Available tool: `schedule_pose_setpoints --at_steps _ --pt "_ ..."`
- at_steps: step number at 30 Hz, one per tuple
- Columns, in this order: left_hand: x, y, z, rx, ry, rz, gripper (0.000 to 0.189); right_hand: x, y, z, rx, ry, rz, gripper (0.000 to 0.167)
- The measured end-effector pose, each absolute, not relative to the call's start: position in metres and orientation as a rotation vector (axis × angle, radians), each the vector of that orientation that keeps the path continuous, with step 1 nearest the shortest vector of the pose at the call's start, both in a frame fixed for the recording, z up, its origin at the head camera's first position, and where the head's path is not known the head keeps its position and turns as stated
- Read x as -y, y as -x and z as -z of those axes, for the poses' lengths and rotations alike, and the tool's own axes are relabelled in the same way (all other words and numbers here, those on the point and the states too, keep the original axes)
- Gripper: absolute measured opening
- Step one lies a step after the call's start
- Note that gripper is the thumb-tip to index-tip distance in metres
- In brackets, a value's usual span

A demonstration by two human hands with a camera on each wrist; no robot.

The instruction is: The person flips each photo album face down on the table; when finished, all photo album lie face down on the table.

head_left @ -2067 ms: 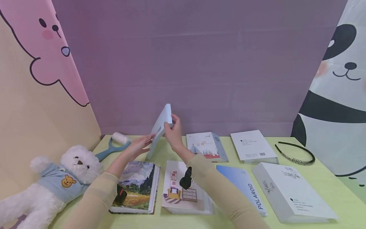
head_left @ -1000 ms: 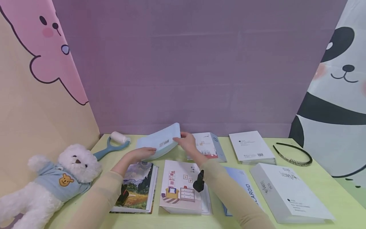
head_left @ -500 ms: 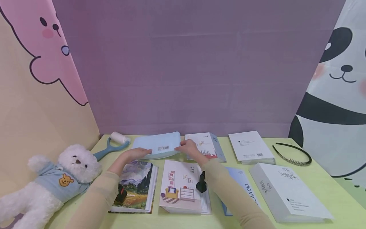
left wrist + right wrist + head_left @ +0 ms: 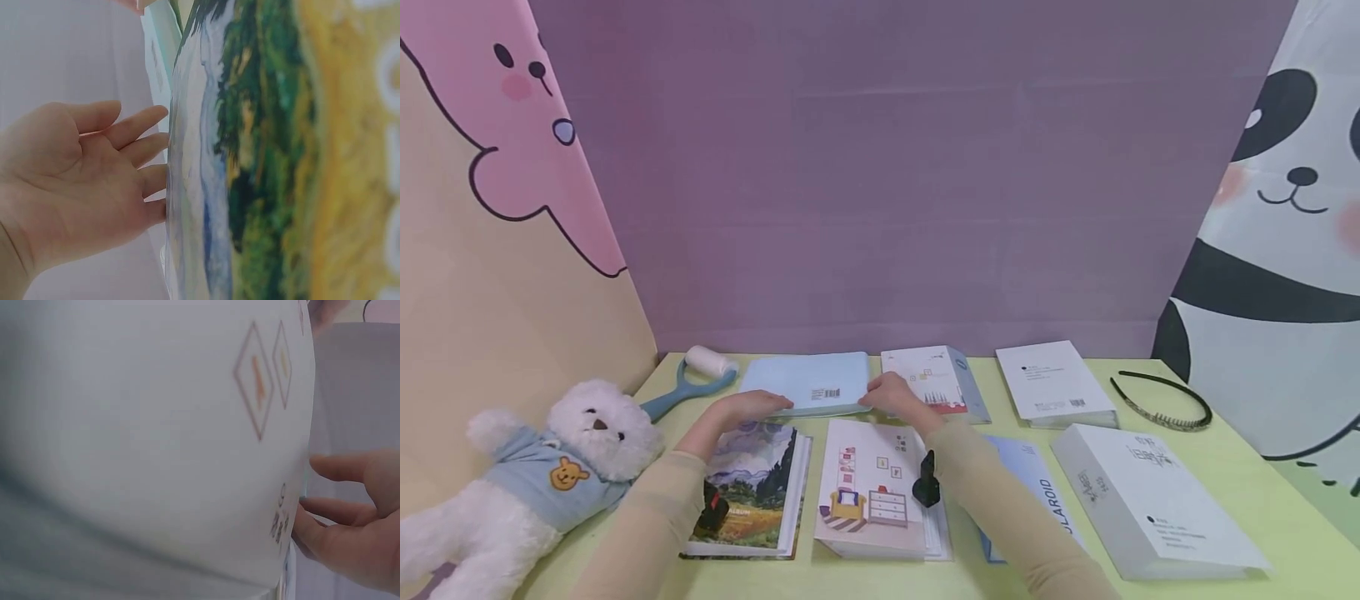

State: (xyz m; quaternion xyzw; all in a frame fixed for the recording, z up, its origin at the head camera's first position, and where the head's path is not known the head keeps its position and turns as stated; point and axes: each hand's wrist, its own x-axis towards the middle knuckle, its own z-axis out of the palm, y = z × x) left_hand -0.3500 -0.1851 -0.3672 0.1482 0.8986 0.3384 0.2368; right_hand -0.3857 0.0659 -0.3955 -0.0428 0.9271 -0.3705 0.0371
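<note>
Pale blue book (image 4: 805, 375) flat at the back left of the table (image 4: 820, 579), a mere sliver from the left wrist. Along its near edge, left hand (image 4: 747, 406), fingers loosely extended, palm shown only by that camera; at the right corner, right hand (image 4: 895, 394), grip impossible to tell. Farther left, white roller (image 4: 707, 362).

Light-blue album (image 4: 797, 379) between left hand (image 4: 747, 407) and right hand (image 4: 897, 395) reads smooth, matt. I see landscape-print album (image 4: 751, 479) glossy below left hand; fluffy plush bear (image 4: 561, 467) farther left.
</note>
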Motion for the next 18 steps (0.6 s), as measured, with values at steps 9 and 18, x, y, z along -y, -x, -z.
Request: schedule_pose_setpoints --at_steps 9,18 --pt "0.185 0.348 0.362 -2.443 -0.333 -0.986 0.055 -0.059 0.366 0.383 -2.835 0.21 1.096 0.043" --pt "0.188 0.351 0.36 -2.451 -0.323 -0.939 0.055 -0.061 0.364 0.383 -2.765 0.303 1.146 0.051"
